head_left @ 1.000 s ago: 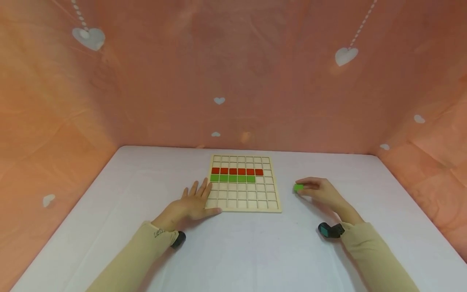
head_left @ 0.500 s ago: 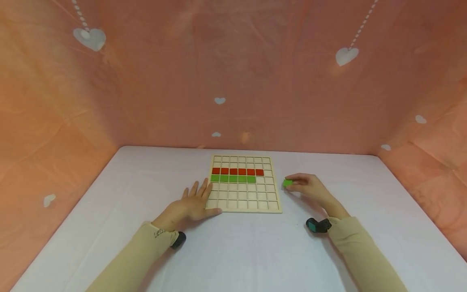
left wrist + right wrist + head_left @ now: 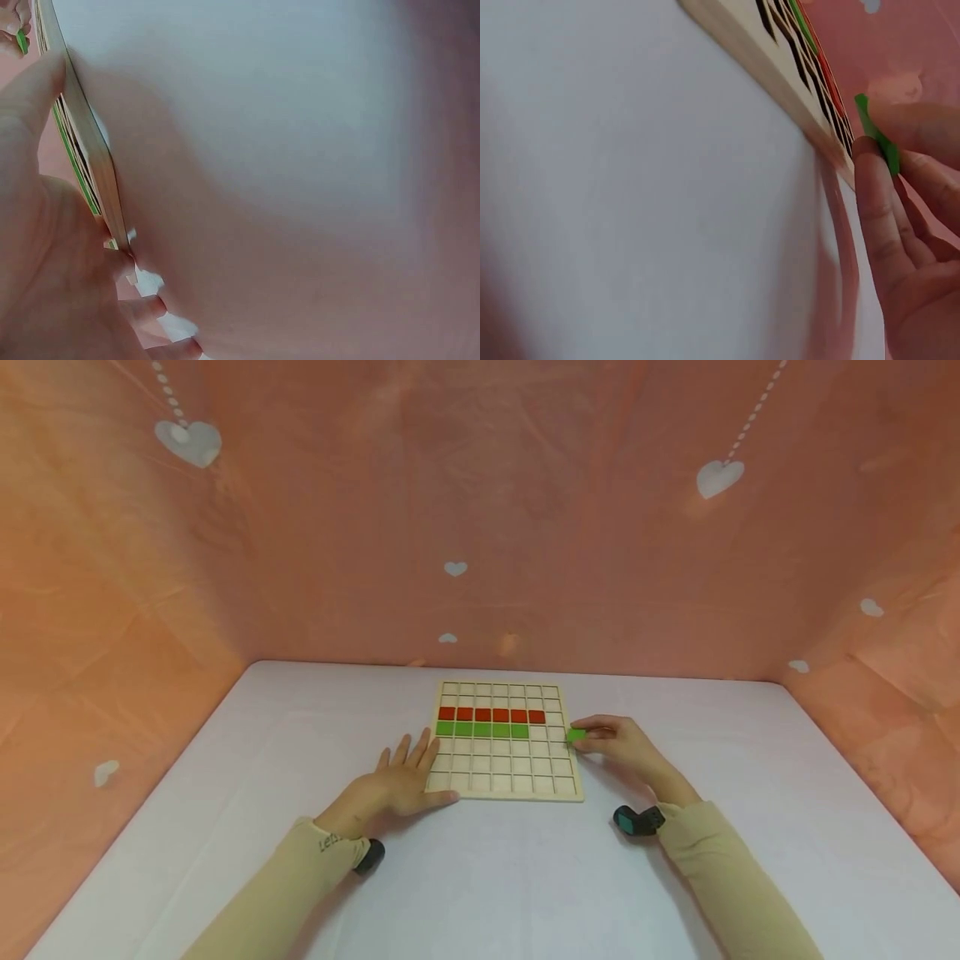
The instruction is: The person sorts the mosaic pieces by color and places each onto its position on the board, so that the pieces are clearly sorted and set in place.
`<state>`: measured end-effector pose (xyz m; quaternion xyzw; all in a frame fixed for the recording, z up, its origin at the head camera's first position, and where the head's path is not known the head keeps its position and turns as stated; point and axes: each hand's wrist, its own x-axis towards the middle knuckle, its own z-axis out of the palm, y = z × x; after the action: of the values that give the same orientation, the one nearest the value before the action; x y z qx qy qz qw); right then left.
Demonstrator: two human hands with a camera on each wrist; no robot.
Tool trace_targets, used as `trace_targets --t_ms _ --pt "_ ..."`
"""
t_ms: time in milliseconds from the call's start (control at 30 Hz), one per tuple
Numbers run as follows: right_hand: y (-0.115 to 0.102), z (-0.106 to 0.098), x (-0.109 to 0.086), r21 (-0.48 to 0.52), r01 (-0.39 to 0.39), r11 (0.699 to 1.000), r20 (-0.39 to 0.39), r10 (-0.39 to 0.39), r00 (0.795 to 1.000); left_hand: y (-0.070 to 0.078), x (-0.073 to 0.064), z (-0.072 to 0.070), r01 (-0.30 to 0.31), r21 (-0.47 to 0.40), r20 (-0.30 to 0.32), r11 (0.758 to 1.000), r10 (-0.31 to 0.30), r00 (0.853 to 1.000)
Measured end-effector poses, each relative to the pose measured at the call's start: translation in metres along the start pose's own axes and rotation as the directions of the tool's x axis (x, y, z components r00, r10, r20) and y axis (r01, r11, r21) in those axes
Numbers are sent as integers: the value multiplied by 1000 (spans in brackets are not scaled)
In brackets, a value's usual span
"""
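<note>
A pale wooden grid board [image 3: 517, 767] lies on the white table, divided into small square cells. One of its rows carries several red tiles [image 3: 482, 715], and the row just nearer to me has several green tiles [image 3: 482, 729]. With fingers spread, my left hand [image 3: 401, 785] rests against the board's left edge and near corner; the left wrist view shows the thumb [image 3: 37, 94] touching the board's side. My right hand [image 3: 618, 747] pinches a loose green tile [image 3: 575, 735] between thumb and fingers at the board's right edge. That green tile [image 3: 877, 135] is tilted in the right wrist view.
The white tabletop [image 3: 510, 877] stretches around the board on all sides. Behind it and at both sides hangs a pinkish-orange cloth [image 3: 525, 527] with pale hearts. A small black device [image 3: 637, 821] is worn at the right wrist, another dark one [image 3: 369, 857] at the left.
My right hand has moved left with the green tile, from the bare table to the board's right edge. The left hand keeps its place on the board.
</note>
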<state>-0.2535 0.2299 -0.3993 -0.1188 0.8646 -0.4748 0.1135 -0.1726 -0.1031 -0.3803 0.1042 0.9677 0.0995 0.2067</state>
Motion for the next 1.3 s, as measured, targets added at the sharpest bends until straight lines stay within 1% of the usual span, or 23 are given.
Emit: trace_targets --t_ms 167,400,600,833,1067,1300 --pt "-3 6 6 9 27 1000 12 -27 1000 1 -1 0 1 -1 -2 1000 -1 1000" --pt "-5 15 14 20 26 999 15 -27 1000 0 -1 2 -1 6 -4 1000 1 1000" --pt "-10 20 17 22 44 999 20 -44 999 1 -1 1 3 -7 -5 1000 -3 1000" --pt "-17 27 21 5 28 1000 9 -28 1000 0 1 3 2 -2 -10 1000 -2 1000" --pt "-22 32 24 23 9 1000 9 -9 1000 -1 1 3 0 -1 -9 1000 0 1000" --pt "-24 35 27 12 35 999 21 -36 999 -2 0 2 -2 -2 -9 1000 2 1000"
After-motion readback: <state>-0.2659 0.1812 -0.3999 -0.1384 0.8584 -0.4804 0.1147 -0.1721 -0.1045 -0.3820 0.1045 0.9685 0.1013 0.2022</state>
